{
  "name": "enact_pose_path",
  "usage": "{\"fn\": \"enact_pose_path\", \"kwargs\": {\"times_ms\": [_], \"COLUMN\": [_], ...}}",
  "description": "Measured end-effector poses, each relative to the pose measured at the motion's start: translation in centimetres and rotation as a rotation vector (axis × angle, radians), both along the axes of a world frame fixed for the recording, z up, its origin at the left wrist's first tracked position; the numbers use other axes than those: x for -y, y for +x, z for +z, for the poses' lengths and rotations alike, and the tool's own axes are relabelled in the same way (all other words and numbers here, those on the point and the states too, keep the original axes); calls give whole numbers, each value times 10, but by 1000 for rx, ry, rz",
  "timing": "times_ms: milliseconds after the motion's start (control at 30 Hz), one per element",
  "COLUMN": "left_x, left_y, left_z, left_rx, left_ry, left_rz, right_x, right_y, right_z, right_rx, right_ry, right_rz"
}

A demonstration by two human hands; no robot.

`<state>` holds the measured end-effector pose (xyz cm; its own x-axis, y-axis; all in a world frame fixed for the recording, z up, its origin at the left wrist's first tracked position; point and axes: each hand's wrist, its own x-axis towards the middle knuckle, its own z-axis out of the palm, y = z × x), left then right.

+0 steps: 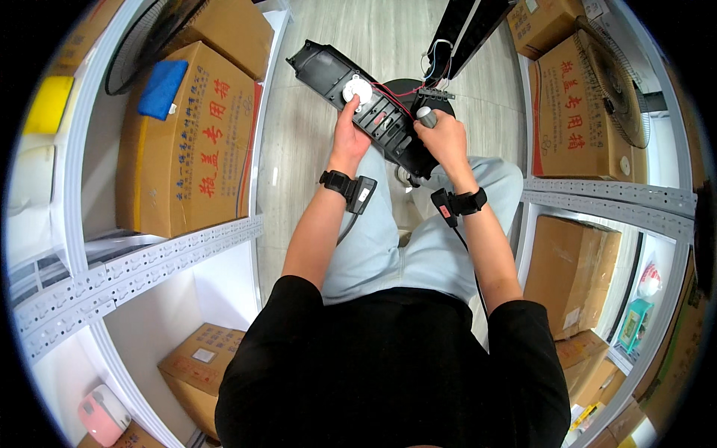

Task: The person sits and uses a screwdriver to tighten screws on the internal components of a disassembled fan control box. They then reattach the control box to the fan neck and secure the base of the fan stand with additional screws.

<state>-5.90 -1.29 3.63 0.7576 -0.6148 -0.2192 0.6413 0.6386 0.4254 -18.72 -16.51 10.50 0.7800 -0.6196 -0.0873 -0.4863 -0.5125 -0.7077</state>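
Note:
A long black plastic housing (325, 69) lies slantwise over my knees, its ribbed inside facing up. My left hand (349, 138) grips its near edge, the thumb pressed on a white round plastic part (357, 91) fixed inside. In my right hand (444, 138), closed over the housing's lower right end, is a screwdriver (426, 116) with a grey handle; its tip is hidden. Red wires (392, 97) run from the white part towards the right hand. Just beyond the housing stand a round black base (407, 87) and tall black column pieces (478, 33) with loose wires.
White metal shelves (179, 250) flank me on both sides. Cardboard boxes (194, 142) fill the left shelf, and another large box (567, 112) stands on the right. Round fan grilles (609, 86) lean there. A blue sponge-like block (163, 89) is on the left box.

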Motion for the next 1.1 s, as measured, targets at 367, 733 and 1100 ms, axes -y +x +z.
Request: {"fn": "enact_pose_path", "kwargs": {"times_ms": [367,733,1100], "left_x": [0,2,0], "left_y": [-4,-2,-5], "left_z": [3,0,5], "left_rx": [3,-7,-25], "left_ry": [36,14,40], "left_rz": [20,37,79], "right_x": [-13,-23,-16], "right_y": [12,7,-16], "right_z": [-7,-15,-5], "right_rx": [-20,2,113], "right_ry": [-172,-246,-210], "right_rz": [-50,-9,95]}}
